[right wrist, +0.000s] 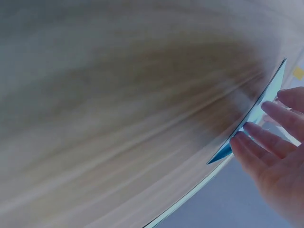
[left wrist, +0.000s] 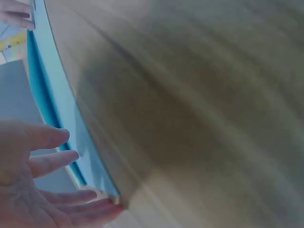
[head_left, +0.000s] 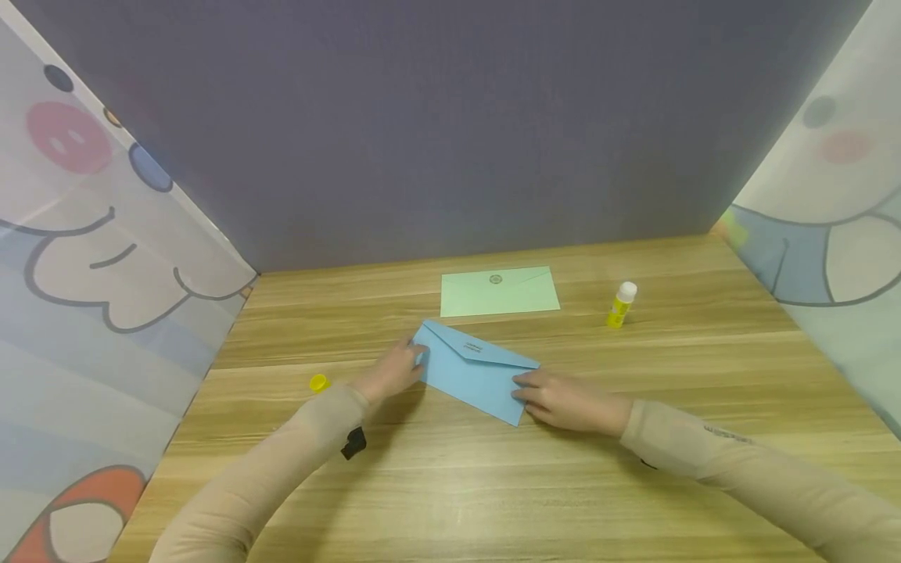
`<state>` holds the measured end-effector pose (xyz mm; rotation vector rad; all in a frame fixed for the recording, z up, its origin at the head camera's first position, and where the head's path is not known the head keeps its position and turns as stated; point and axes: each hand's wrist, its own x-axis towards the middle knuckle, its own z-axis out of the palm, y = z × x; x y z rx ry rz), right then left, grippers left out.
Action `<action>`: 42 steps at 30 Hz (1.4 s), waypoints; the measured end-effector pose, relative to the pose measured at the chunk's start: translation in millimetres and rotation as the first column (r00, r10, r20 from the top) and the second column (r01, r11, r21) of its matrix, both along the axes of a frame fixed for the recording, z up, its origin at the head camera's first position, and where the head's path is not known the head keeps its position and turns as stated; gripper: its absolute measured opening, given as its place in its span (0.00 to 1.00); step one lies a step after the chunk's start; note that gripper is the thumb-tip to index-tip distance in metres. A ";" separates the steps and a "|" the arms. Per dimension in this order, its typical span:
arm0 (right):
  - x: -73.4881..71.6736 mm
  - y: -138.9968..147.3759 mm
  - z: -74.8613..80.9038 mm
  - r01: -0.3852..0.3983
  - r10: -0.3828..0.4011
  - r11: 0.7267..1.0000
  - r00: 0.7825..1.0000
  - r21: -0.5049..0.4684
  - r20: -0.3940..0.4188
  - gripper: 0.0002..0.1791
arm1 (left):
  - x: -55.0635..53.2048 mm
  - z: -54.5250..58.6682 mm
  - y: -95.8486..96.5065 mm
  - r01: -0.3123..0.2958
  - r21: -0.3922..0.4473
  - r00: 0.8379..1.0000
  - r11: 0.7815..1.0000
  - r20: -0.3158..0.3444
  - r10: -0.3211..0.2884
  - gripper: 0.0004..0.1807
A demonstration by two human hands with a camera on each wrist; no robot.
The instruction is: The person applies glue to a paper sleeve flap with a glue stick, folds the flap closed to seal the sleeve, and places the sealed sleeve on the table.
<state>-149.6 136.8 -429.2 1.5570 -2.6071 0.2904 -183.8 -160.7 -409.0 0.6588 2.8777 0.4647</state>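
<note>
A light blue envelope (head_left: 473, 375) lies slanted on the wooden table in the head view, its pointed flap (head_left: 482, 349) along the far long side with small dark print on it. At its left end my left hand (head_left: 391, 371) touches the paper with outstretched fingers. The left wrist view shows these fingers (left wrist: 52, 164) spread around that end. My right hand (head_left: 568, 400) rests its fingertips on the opposite end. In the right wrist view, nearly straight fingers (right wrist: 268, 140) lie on the envelope (right wrist: 266, 103). Both palms are apart from the paper.
Behind the blue envelope lies a pale green envelope (head_left: 500, 297) with a round seal mark. A yellow glue stick with a white top (head_left: 621, 305) stands to the right. Beside my left forearm is a small yellow cap (head_left: 319, 383). A grey panel (head_left: 457, 133) borders the table's far edge.
</note>
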 end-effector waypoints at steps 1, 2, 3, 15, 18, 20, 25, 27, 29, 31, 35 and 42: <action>0.5 -0.2 0.2 -0.001 0.001 1.000 1.000 0.008 0.007 0.14 | 0.5 -1.3 -0.6 -0.001 -0.002 1.000 1.000 0.004 0.001 0.18; 1.0 -0.2 0.4 0.001 -0.001 1.000 1.000 0.012 0.011 0.14 | 1.0 -2.4 -0.9 0.004 -0.001 1.000 1.000 0.001 -0.004 0.18; 1.4 0.1 0.8 0.004 -0.004 1.000 1.000 0.012 0.018 0.13 | 1.8 -3.6 -0.9 0.009 -0.002 1.000 1.000 -0.005 -0.009 0.18; -5.5 16.6 -2.8 0.108 -0.102 0.993 0.991 -0.057 0.092 0.11 | 21.3 -6.7 11.8 0.125 -0.041 0.989 0.991 -0.072 -0.128 0.18; -10.4 24.4 -3.9 0.129 -0.124 0.990 0.989 -0.059 0.081 0.12 | 24.5 -8.1 16.9 0.168 -0.042 0.979 0.985 -0.111 -0.172 0.17; -13.3 29.0 -3.7 0.139 -0.134 0.989 0.988 -0.049 0.078 0.12 | 27.0 -8.4 20.9 0.182 -0.048 0.975 0.982 -0.124 -0.187 0.16; -14.3 37.0 -1.3 0.158 -0.155 0.987 0.982 -0.018 0.103 0.14 | 35.2 -8.9 30.6 0.193 -0.032 0.970 0.981 -0.141 -0.196 0.15; -13.3 39.1 -0.8 0.162 -0.159 0.987 0.982 -0.018 0.101 0.15 | 37.3 -11.1 32.8 0.206 -0.028 0.964 0.978 -0.167 -0.207 0.14; -13.0 40.7 -1.3 0.159 -0.156 0.987 0.983 -0.025 0.093 0.15 | 38.7 -14.0 33.9 0.219 -0.039 0.956 0.975 -0.190 -0.222 0.14; -12.4 41.9 -1.6 0.154 -0.150 0.988 0.985 -0.033 0.087 0.15 | 40.5 -15.8 34.8 0.222 -0.056 0.953 0.973 -0.200 -0.229 0.14; -9.5 43.6 -1.3 0.149 -0.145 0.988 0.985 -0.034 0.095 0.15 | 46.1 -16.1 36.3 0.217 -0.097 0.952 0.971 -0.197 -0.233 0.15; -2.0 44.2 -0.5 0.140 -0.139 0.990 0.987 -0.012 0.083 0.15 | 55.5 -14.2 35.9 0.247 -0.134 0.921 0.960 -0.274 -0.276 0.12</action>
